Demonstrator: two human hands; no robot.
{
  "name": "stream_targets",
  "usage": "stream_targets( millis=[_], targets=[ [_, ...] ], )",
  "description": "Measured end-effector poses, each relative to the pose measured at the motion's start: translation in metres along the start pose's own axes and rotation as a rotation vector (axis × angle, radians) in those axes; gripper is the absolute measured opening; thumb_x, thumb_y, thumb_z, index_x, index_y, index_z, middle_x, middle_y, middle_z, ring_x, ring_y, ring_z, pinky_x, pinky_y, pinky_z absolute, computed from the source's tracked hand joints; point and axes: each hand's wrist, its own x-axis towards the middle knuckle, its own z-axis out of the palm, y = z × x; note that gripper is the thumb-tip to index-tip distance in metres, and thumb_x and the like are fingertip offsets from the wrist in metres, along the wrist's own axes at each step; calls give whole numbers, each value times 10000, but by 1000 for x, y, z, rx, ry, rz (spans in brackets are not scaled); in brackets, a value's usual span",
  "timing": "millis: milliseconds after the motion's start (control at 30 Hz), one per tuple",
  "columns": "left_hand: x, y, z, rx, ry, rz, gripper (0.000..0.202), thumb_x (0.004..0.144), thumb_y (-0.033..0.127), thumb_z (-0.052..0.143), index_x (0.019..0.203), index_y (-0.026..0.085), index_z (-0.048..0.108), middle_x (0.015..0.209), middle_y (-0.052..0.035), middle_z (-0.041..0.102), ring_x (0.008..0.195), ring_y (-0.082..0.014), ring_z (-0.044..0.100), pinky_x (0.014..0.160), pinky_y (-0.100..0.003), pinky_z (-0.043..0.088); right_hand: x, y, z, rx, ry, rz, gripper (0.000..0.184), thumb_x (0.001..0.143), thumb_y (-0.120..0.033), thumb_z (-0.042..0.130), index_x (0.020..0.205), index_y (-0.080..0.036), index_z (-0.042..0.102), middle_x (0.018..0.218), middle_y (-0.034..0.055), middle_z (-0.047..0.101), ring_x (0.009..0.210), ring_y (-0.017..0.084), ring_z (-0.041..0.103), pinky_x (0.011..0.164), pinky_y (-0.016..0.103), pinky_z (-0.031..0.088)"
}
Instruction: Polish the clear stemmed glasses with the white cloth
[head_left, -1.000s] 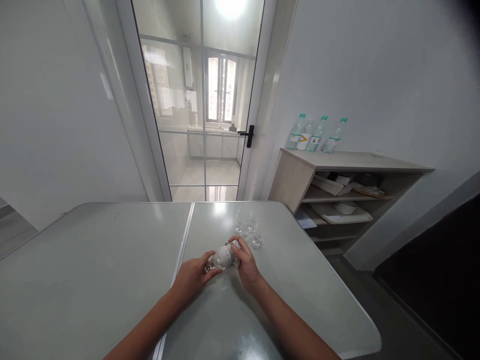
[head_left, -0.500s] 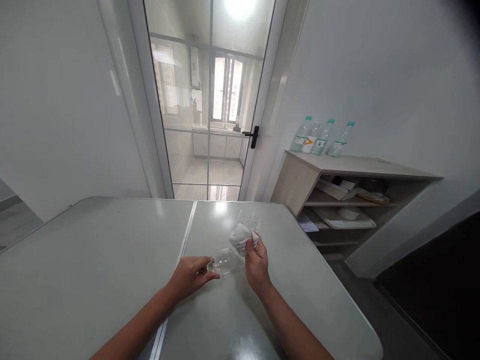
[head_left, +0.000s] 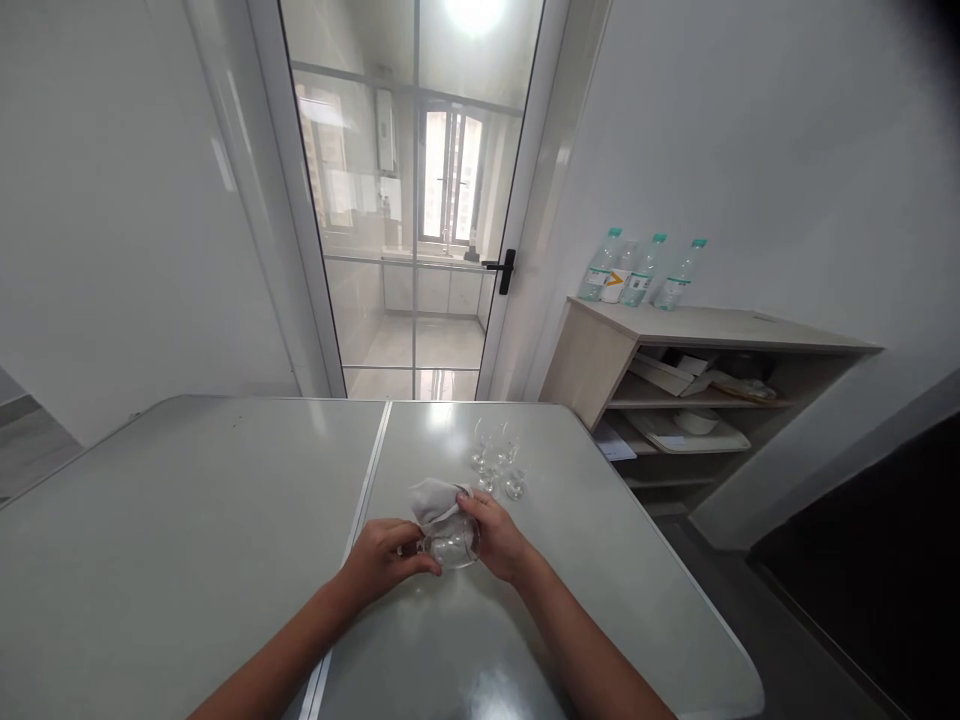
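Note:
A clear stemmed glass (head_left: 452, 547) lies tilted on its side just above the grey table (head_left: 187, 520). My left hand (head_left: 385, 562) is closed on its stem end. My right hand (head_left: 496, 535) is wrapped round the bowl and presses a white cloth (head_left: 430, 500) against the bowl's top; the cloth bunches up to the left of my fingers. Several more clear glasses (head_left: 496, 462) stand upright on the table just beyond my hands.
A wooden shelf unit (head_left: 675, 385) stands to the right of the table, with three water bottles (head_left: 643, 272) on top and papers and dishes inside. Behind the table is a glass door (head_left: 412, 200) with a black handle (head_left: 501, 270).
My right hand, which had lifted the cloth away from the glass, has come back down and now wraps the bowl with the cloth on top. The left hand kept hold of the stem.

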Motion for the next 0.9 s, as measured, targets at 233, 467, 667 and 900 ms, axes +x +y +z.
stream_targets(
  millis=[233,467,667,900],
  targets=[
    [7,6,2,-129,63,-217,419,851,529,710,676,156,636,615,21,556,602,-116,476,622,-228,371,5,12,5,189,141,-64,296,871,-463,729,928,-173,720,877,29,696,758,159,589,659,259,463],
    [16,16,-4,-462,26,-266,380,974,506,517,856,168,643,759,-10,599,680,-147,538,656,-240,437,7,20,8,288,167,-67,385,914,-496,660,1092,-160,720,1053,102,746,931,240,682,798,343,547],
    [19,15,1,-519,115,-380,454,950,562,511,735,170,585,643,9,552,569,-128,511,592,-232,412,3,30,9,-224,298,-453,354,1008,-445,526,1267,-250,670,1403,83,625,1316,281,550,1094,470,451],
    [8,-4,11,22,175,-229,229,863,223,560,641,168,574,576,-23,609,525,-147,533,550,-251,351,-4,12,12,-1455,-99,-770,462,966,-216,547,1421,-292,570,1532,83,514,1460,299,391,1201,559,252]
  ],
)
